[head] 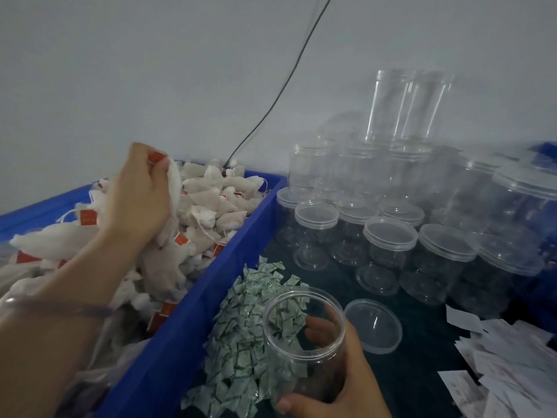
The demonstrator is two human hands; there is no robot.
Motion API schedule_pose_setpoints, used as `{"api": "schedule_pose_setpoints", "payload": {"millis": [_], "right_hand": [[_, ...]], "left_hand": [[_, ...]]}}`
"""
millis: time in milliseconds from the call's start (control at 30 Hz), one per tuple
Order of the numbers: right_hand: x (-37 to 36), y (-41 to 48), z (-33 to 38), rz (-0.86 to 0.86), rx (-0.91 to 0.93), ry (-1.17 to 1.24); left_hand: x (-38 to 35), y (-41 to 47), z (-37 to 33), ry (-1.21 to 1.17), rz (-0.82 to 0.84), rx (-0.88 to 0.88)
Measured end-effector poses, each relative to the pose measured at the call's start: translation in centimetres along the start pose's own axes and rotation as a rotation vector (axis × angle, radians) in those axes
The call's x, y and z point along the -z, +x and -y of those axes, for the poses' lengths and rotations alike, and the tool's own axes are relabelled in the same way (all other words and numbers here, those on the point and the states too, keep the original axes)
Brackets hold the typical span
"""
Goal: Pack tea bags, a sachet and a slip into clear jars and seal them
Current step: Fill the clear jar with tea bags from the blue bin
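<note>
My left hand (137, 194) is raised over the blue crate (193, 321) and grips white tea bags (174, 188) with a red tag showing at the fingertips. The crate is heaped with more tea bags (211, 200). My right hand (337, 384) holds an open, empty clear jar (303, 342), tilted toward the crate, near the front of the table. The jar's clear lid (373, 325) lies flat just right of it. A pile of small green-and-white sachets (241, 342) sits between crate and jar. White paper slips (506, 366) lie at the right.
Several lidded clear jars (388, 254) stand and are stacked at the back right on the dark table top (422, 372). A thin black cable (280, 95) runs down the grey wall to the crate. A blue bin edge (542, 152) shows far right.
</note>
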State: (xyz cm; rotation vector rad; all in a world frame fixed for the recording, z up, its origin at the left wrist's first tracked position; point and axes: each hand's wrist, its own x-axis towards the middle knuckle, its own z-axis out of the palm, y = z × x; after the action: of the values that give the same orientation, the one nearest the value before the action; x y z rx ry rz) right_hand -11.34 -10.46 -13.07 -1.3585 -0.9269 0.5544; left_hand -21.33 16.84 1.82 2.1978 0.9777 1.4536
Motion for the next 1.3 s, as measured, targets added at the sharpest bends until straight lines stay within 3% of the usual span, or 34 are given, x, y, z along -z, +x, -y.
{"api": "schedule_pose_setpoints", "payload": {"millis": [100,267,367,467,600,700,867,1100,1200,1300], "right_hand": [[-0.1,0.0,0.2,0.011,-0.011,-0.003],[-0.1,-0.1,0.6,0.002,-0.041,0.002],[0.1,-0.2,0.5,-0.001,-0.038,0.003],[0.3,-0.3,0.2,0.01,-0.011,-0.008],[0.3,-0.4,0.1,0.01,0.018,-0.005],[0.4,-0.5,0.1,0.004,0.04,-0.011],[0.4,-0.4,0.5,0.015,0.074,-0.067],[0.3,-0.5,0.7,0.027,0.117,-0.068],[0.4,-0.4,1.1,0.029,0.121,-0.084],[0.4,-0.5,1.2,0.007,0.111,-0.106]], "left_hand": [[-1.6,-0.3,1.0,0.117,0.231,0.016],[-3.1,-1.3,-0.1,0.414,0.284,-0.084],[-2.8,-1.4,-0.5,0.369,0.47,-0.068],[-1.6,-1.0,-0.5,0.481,0.66,-0.07],[-1.6,-1.2,-0.5,0.576,0.674,-0.176],[-1.4,-1.2,-0.4,0.43,0.652,-0.179],[-0.9,-1.0,-0.1,0.186,0.395,-0.161],[-0.5,-0.9,-2.3,-0.104,0.055,0.068],[0.1,-2.5,-5.9,-0.559,0.174,0.064],[-0.5,-5.9,-9.0,-0.579,0.538,-0.208]]}}
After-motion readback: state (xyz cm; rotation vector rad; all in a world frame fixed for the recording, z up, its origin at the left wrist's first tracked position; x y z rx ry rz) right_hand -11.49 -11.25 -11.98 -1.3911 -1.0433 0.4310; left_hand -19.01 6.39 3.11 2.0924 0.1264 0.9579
